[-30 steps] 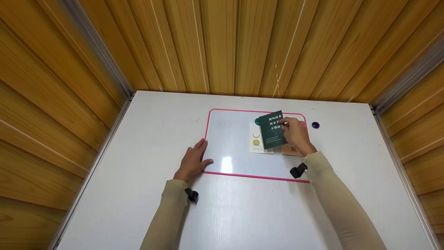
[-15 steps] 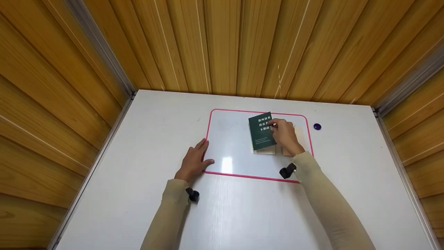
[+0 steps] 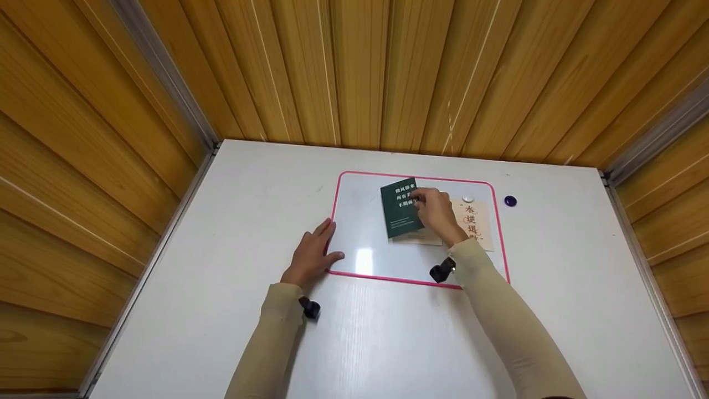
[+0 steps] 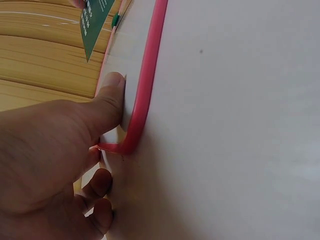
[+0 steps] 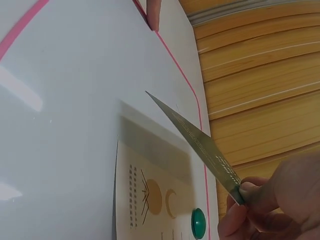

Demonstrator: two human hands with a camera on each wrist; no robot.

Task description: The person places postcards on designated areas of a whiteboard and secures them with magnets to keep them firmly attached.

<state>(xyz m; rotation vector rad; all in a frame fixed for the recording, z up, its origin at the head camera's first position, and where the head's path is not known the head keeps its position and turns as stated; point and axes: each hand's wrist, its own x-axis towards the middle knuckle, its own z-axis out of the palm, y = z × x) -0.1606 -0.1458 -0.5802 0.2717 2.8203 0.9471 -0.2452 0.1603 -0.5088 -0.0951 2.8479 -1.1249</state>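
Note:
My right hand pinches a dark green printed card at its right side, and the card is tilted over a pink-edged whiteboard. In the right wrist view, the card casts a shadow on the board and on a cream card with a sun and moon design. A green round magnet sits on that cream card. My left hand rests at the board's near left corner, its thumb on the board's surface and its fingers along the outer edge.
A peach card with characters lies on the board's right side under a pale round magnet. Right of the board, a purple round magnet lies on the white table. Wood-grain panels enclose the back and sides.
My right hand has moved left with the green card, from over the gap between the two lower cards to the cream card's left, uncovering the peach card. My left hand stays in place.

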